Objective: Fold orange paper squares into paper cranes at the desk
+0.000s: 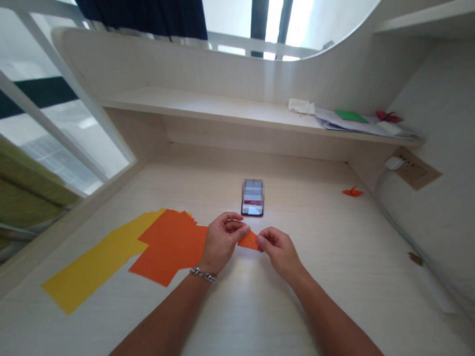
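A small folded piece of orange paper (248, 240) is held between my two hands, just above the desk. My left hand (222, 239), with a chain bracelet on its wrist, pinches the paper's left side between thumb and fingers. At the right corner, the thumb and fingertips of my right hand (278, 248) close on it. Behind the hands lies a phone (253, 198) with its screen lit. Orange sheets (168, 248) are spread beside my left hand, partly covered by it, and overlap yellow sheets (90, 266).
An orange folded paper figure (353, 192) sits at the right of the desk (326, 316). The shelf (208, 110) above bears papers, a green sheet (351, 116) and a red folded figure (388, 117). A charger (394, 162) is plugged into the wall socket, its cable running down the right.
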### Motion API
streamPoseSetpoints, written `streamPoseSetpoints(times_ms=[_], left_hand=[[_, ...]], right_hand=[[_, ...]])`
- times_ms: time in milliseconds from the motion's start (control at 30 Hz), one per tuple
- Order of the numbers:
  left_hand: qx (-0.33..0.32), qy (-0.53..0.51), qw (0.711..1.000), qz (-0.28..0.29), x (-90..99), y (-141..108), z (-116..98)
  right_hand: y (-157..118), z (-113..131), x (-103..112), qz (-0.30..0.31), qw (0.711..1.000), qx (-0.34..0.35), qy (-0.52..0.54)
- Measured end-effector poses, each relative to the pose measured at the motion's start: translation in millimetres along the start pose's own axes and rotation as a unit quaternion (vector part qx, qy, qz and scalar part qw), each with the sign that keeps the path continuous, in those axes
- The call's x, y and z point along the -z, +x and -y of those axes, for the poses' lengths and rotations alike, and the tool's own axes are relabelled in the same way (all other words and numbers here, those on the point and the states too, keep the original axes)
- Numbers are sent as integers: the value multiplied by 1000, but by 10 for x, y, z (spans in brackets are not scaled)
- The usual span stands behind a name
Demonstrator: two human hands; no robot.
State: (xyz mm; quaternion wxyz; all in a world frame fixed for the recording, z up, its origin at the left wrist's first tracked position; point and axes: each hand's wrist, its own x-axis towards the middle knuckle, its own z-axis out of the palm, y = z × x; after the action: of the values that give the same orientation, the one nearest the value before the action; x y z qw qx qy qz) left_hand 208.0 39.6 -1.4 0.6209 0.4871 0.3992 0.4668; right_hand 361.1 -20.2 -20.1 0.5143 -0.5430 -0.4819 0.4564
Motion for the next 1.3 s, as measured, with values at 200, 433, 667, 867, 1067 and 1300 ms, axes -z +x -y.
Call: streamPoseSetpoints(times_ms=[200,433,667,867,1067,1300], left_hand=[[-11,3,1000,20,-27,-19,4],[27,-43,997,60,-26,-13,6],[39,-36,996,68,-20,0,-44],[11,39,995,89,-54,-44,-4],[-4,38,994,103,-46,-46,3],[-1,12,997,72,1,0,-24]], right_hand=[[-4,27,-8,14,1000,-6,-7],[10,8,-34,16,999,-12,35],[1,16,-4,-10,999,-13,30],[1,-15,-14,2,1000,-23,-5],[-14,15,-12,-3,999,-7,-43],[-27,27,41,12,999,-26,-37]])
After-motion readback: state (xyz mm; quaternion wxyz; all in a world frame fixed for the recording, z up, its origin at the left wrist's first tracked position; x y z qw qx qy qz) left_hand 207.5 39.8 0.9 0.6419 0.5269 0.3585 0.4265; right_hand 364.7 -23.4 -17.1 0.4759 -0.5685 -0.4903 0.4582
